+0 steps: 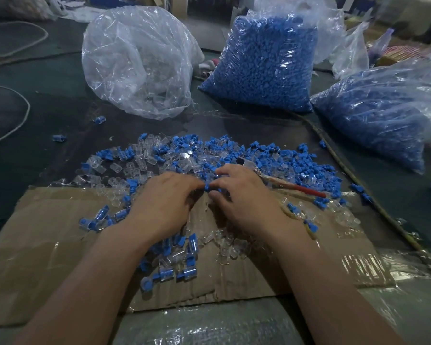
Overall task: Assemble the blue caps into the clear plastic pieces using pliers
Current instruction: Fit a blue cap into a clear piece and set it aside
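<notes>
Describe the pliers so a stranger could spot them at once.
Start at the heap of loose pieces below the upright bag of blue caps. The pliers lie on its right side, beside the right hand. Only they have a red handle and metal head.

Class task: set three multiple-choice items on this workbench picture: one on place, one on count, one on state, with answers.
1. Where do the pliers lie? A in a toolbox; B on the parts pile beside the right hand; C on a shelf.
2. How many bags are packed with blue caps? A one; B two; C four.
3. What are the hands doing? A lying flat; B squeezing the pliers; C pinching a blue cap between them.
Answers: B, its red handle lies on the pile; B, two blue-filled bags stand behind; C, left hand and right hand fingertips meet on it.
</notes>
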